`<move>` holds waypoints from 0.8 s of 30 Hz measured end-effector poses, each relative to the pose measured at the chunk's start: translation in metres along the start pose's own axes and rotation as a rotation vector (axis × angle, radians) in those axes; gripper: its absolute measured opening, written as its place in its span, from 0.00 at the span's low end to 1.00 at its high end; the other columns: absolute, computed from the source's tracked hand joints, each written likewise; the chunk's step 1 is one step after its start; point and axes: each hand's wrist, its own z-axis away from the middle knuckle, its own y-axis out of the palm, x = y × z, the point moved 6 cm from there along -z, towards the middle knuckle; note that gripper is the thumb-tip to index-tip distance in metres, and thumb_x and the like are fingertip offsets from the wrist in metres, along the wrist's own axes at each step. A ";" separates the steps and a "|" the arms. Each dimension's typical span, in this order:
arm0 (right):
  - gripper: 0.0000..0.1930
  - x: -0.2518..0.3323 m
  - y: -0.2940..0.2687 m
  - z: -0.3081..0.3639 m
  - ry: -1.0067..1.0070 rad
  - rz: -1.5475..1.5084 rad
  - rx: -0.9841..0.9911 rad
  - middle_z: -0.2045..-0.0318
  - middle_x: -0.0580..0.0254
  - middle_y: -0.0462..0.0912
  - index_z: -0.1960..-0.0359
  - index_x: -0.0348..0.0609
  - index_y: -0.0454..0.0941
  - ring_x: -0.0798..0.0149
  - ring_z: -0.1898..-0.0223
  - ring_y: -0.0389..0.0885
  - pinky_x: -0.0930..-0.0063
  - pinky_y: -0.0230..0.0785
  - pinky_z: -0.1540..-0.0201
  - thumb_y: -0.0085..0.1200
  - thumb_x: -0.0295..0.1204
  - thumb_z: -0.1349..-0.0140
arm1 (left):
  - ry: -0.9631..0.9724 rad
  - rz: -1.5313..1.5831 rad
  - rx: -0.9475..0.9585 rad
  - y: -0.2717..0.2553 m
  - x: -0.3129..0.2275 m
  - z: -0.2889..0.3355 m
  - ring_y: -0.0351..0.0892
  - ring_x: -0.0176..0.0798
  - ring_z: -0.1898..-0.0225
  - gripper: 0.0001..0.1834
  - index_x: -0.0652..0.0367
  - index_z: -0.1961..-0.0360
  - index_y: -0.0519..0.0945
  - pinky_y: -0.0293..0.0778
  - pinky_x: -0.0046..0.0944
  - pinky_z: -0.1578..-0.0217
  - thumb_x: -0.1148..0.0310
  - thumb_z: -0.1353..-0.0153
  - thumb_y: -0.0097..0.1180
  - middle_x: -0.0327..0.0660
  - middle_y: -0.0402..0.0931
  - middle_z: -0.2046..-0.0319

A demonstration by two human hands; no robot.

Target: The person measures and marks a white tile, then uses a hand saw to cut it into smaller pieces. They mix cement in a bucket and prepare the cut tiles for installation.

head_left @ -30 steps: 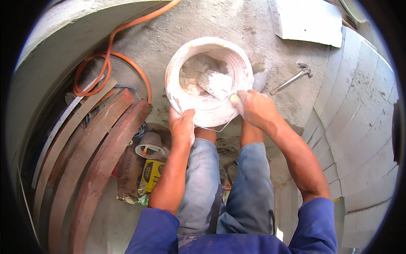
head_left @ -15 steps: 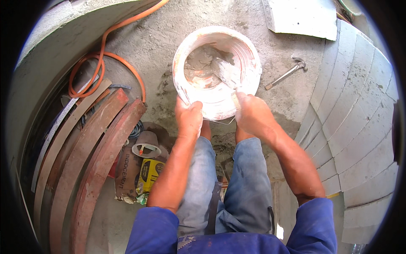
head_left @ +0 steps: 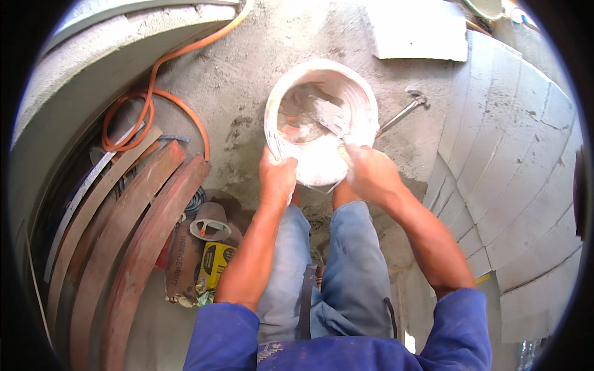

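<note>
So the floor (head_left: 238, 74) here is rough grey concrete, kinda dusty with darker patches. Over on the right there's a hammer (head_left: 402, 116), with a pale flat slab (head_left: 421, 34) further up. Left side's busier: long curved-looking boards (head_left: 145, 241), an orange hose (head_left: 199, 127) looped by their far ends, plus a tipped pot (head_left: 213, 212) and a yellow bag (head_left: 213, 264).

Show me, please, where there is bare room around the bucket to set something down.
The widest bare floor lies left of the bucket, between it and the orange hose. A smaller patch shows on the hammer's near side, between the grey panels and right forearm. Lower left is crowded: curved boards, a yellow bag, a pale pot.
</note>
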 end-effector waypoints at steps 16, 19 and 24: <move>0.24 -0.017 -0.060 0.040 0.025 -0.091 0.073 0.59 0.35 0.84 0.46 0.38 0.77 0.38 0.54 0.83 0.49 0.75 0.51 0.53 0.23 0.48 | 0.000 -0.035 0.035 0.022 -0.032 0.038 0.77 0.40 0.45 0.34 0.69 0.35 0.66 0.71 0.36 0.43 0.89 0.47 0.46 0.46 0.76 0.45; 0.20 -0.031 -0.065 0.032 0.027 -0.042 0.085 0.62 0.38 0.84 0.51 0.39 0.77 0.39 0.54 0.83 0.48 0.76 0.52 0.54 0.23 0.48 | 0.026 -0.011 0.127 0.041 -0.039 0.050 0.77 0.39 0.45 0.34 0.69 0.35 0.65 0.71 0.36 0.43 0.89 0.48 0.47 0.46 0.76 0.44; 0.16 -0.026 -0.024 0.046 -0.091 -0.161 0.048 0.64 0.40 0.83 0.56 0.38 0.77 0.38 0.57 0.84 0.47 0.76 0.54 0.57 0.23 0.49 | 0.032 0.034 0.143 0.057 -0.035 0.049 0.76 0.38 0.48 0.35 0.69 0.35 0.66 0.71 0.35 0.45 0.88 0.49 0.48 0.44 0.75 0.45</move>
